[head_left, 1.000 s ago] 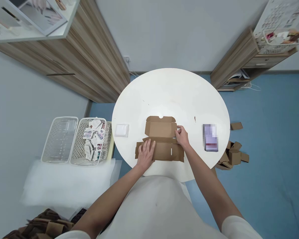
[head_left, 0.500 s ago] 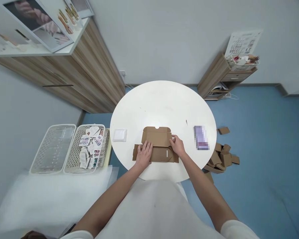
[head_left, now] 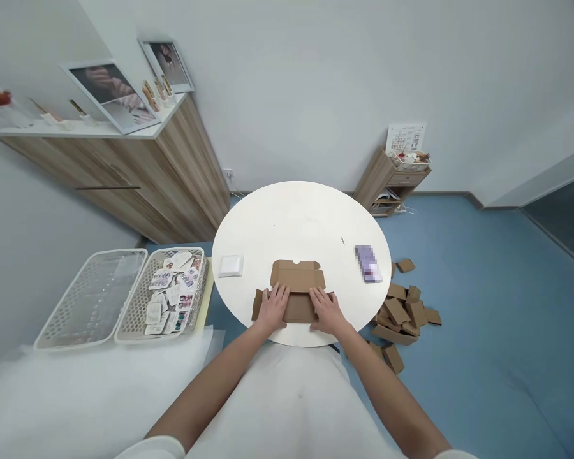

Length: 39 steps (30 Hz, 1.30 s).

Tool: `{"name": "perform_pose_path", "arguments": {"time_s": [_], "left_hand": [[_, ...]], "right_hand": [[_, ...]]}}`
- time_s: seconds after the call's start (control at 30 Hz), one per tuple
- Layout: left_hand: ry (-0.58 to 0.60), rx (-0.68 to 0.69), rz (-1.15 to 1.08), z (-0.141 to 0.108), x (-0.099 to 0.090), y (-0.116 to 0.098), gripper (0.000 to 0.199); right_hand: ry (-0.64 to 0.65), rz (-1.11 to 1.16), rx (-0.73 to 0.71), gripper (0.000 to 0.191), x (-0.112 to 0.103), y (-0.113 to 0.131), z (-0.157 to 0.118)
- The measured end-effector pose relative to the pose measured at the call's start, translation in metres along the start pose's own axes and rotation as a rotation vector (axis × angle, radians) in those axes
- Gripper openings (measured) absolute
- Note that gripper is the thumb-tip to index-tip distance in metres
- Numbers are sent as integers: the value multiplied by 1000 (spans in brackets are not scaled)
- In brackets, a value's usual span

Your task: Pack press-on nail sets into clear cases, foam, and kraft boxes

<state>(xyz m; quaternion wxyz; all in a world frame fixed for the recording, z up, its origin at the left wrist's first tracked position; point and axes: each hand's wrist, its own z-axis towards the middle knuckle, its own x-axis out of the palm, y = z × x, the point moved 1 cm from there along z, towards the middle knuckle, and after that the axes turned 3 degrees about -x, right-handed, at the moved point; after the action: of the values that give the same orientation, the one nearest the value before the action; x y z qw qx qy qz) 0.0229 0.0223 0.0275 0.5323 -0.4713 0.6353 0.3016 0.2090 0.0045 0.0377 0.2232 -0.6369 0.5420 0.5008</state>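
A brown cardboard mailer box (head_left: 298, 276), unfolded, lies on the round white table (head_left: 301, 210) close to my body. Its notched lid panel points away from me, and the lower panel lies nearer. My left hand (head_left: 273, 307) rests on the left part of the lower panel with its fingers stretched out. On the right part lies my right hand (head_left: 326, 310), fingers also extended and pressing on the cardboard near the fold. Both hands cover parts of the side flaps.
A white packet (head_left: 231, 266) lies at the table's left, a blurred purple item (head_left: 368, 263) at its right. Left of the table stands a white basket (head_left: 124, 325) of small packets and cards. Flattened and folded cardboard boxes (head_left: 402, 312) are piled on the floor to the right.
My right hand has moved from the box's right edge onto its lower panel, left and nearer me. The left hand stays on the cardboard. The camera view has tilted up somewhat.
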Motion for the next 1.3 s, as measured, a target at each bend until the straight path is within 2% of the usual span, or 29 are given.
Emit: {"name": "perform_pose_path", "arguments": {"time_s": [0.13,0.23,0.33,0.4,0.5,0.63,0.73,0.87,1.07,1.17,1.3], "left_hand": [[-54,-61,6,-13,0,8,109],[-138,-225,-55,-35,9,27,110],[-160,-458,-246,-55,23,51,105],[-158,-506,-406,-60,32,62,91],[-168,-495,-620,-57,39,67,70],[-163,-553,-834,-46,40,60,53],[-162,-562,-867,-42,35,55,41],[-177,-499,-855,-43,24,55,26],[-235,-432,-882,-44,13,42,25],[-238,-432,-878,-46,13,34,30],[-206,-432,-896,-51,16,34,40]], "right_hand": [[-29,-34,31,103,5,0,3],[-34,-36,43,102,6,1,4],[-52,-32,48,103,7,2,4],[-62,-23,52,102,7,2,4],[-62,-1,63,101,9,2,5],[-50,45,78,100,11,5,7],[-41,67,87,99,12,9,7],[-53,113,107,96,13,12,5],[-89,166,111,95,14,18,6],[-79,142,123,97,15,23,8],[-53,113,118,102,15,26,8]]}}
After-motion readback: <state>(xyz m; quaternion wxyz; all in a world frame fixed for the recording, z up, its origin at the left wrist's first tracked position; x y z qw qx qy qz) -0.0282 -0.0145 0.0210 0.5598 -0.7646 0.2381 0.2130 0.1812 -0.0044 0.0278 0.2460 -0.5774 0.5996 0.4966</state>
